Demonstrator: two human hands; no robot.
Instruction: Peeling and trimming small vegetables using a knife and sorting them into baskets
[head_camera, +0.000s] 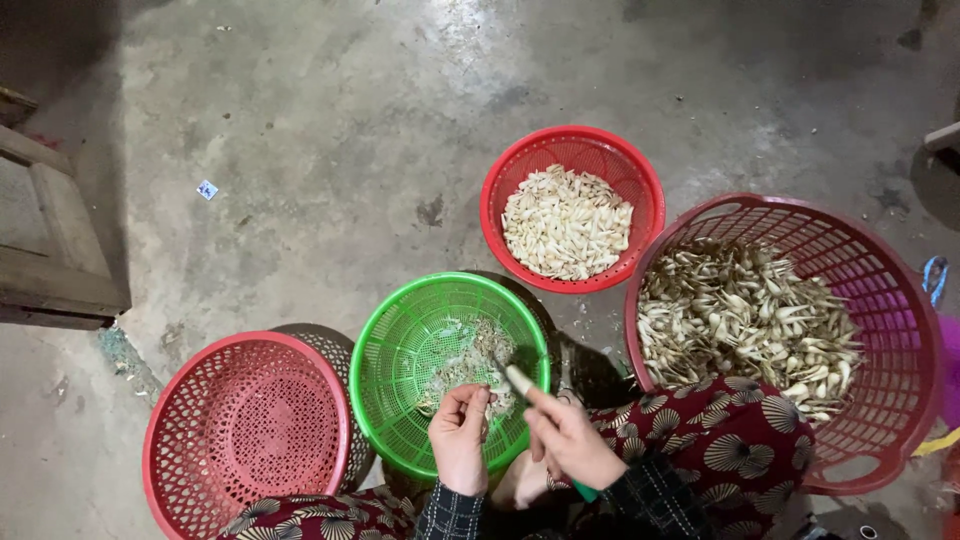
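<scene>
A: Progress from my feed?

B: Small red basket holds a good heap of peeled white cloves; the big maroon basket is still well filled with unpeeled ones, so I judge plenty left. Peelings lie in the green basket.

A: Hands?

B: Both over the green basket. Left hand fingers pinch a clove; right hand fingers closed round a small knife, blade at the clove

Single head-worn view, looking steeply down, close over the hands, concrete floor beyond
</scene>
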